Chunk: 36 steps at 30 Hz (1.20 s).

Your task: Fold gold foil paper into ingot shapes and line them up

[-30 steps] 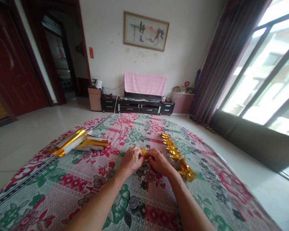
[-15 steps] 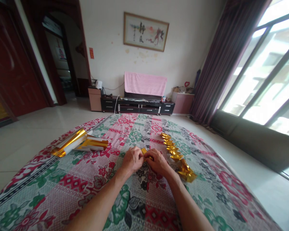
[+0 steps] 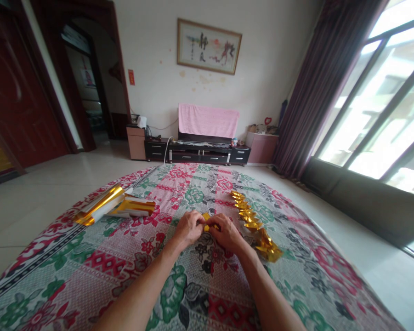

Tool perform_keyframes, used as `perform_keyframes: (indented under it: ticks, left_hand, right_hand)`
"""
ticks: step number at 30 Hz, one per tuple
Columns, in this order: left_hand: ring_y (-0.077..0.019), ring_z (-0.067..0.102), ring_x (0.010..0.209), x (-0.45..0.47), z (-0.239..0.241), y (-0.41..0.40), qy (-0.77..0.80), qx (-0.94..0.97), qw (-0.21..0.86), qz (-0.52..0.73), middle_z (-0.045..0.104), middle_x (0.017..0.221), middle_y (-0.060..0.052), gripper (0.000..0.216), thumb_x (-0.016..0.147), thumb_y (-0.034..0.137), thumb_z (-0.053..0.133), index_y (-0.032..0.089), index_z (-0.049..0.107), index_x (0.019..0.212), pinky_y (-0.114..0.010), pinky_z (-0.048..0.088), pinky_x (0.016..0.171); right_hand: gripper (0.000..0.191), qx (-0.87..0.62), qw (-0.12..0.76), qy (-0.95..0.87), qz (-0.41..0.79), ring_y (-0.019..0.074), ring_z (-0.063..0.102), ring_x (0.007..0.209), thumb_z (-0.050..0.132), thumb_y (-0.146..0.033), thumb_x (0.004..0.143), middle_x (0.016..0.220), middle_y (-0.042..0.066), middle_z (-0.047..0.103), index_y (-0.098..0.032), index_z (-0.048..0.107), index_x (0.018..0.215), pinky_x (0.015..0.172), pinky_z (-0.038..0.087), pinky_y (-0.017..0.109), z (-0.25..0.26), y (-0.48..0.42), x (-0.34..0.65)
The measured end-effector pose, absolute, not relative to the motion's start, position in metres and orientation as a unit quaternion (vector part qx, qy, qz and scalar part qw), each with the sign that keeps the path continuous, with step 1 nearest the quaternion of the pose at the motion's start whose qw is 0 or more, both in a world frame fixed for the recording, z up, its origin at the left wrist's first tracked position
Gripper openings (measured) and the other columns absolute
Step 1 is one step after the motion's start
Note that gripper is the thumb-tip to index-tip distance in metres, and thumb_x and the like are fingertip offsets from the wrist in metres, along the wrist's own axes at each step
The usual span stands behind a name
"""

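Note:
Both hands meet over the middle of the patterned cloth on the table. My left hand is closed, its fingertips pinching the left side of a small piece of gold foil paper. From the other side my right hand grips the same foil paper, fingers curled. Most of the paper is hidden behind the fingers; a gold bit shows between them. To the right of my right hand runs a row of several folded gold foil ingots, with a larger cluster of them at the near end.
Curled sheets of gold foil paper with white backs lie at the left of the floral tablecloth. Beyond the table stand a black TV cabinet and a screen under a pink towel. A large window is at the right.
My fingers have shifted slightly on the foil paper, and a little more gold shows between the hands. The ingots and the curled sheets stay where they were.

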State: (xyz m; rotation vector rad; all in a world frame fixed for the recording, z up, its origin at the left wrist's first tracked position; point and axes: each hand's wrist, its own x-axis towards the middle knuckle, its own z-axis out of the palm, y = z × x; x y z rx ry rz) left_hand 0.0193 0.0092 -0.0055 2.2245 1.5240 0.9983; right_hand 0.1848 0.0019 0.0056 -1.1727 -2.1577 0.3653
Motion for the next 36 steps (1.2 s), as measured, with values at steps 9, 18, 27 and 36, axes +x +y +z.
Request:
perform_keyframes:
  ticks: [9, 18, 27, 36]
  left_hand:
    - [-0.0146, 0.056, 0.079, 0.0160, -0.0034, 0.0109, 0.514, 0.775, 0.150, 0.336, 0.063, 0.081, -0.003, 0.016, 0.067, 0.007, 0.052, 0.017, 0.064, 0.073, -0.026, 0.043, 0.075]
    - [-0.0146, 0.056, 0.081, 0.0124, -0.0049, 0.0119, 0.499, 0.785, 0.151, 0.334, 0.063, 0.082, -0.002, 0.025, 0.063, 0.003, 0.048, 0.017, 0.063, 0.075, -0.027, 0.043, 0.078]
    - [-0.0160, 0.056, 0.078, 0.0209, -0.0049, 0.0067, 0.517, 0.772, 0.105, 0.354, 0.061, 0.075, -0.004, 0.008, 0.072, 0.018, 0.055, 0.017, 0.061, 0.069, -0.029, 0.043, 0.076]
    - [-0.0160, 0.055, 0.082, 0.0172, -0.0025, 0.0044, 0.505, 0.787, 0.116, 0.335, 0.061, 0.080, -0.004, 0.015, 0.068, 0.009, 0.052, 0.016, 0.062, 0.075, -0.028, 0.043, 0.077]
  right_hand:
    - [0.010, -0.425, 0.345, -0.825, 0.138, 0.0151, 0.054, 0.081, 0.058, -0.012, 0.071, 0.080, 0.003, 0.061, -0.019, 0.065, 0.074, 0.076, 0.040, 0.027, 0.0025, 0.0025, 0.1865]
    - [0.015, -0.432, 0.345, -0.820, 0.147, 0.0155, 0.055, 0.083, 0.057, -0.012, 0.069, 0.085, 0.004, 0.062, -0.020, 0.069, 0.074, 0.078, 0.041, 0.028, 0.0043, 0.0026, 0.1854]
    - [0.014, -0.459, 0.333, -0.813, 0.134, 0.0159, 0.055, 0.083, 0.057, -0.014, 0.071, 0.084, 0.004, 0.062, -0.020, 0.069, 0.074, 0.079, 0.041, 0.028, 0.0074, -0.0016, 0.1823]
    - [0.020, -0.444, 0.344, -0.815, 0.141, 0.0144, 0.056, 0.081, 0.051, -0.008, 0.071, 0.082, 0.003, 0.062, -0.019, 0.067, 0.075, 0.078, 0.042, 0.026, 0.0059, -0.0002, 0.1853]
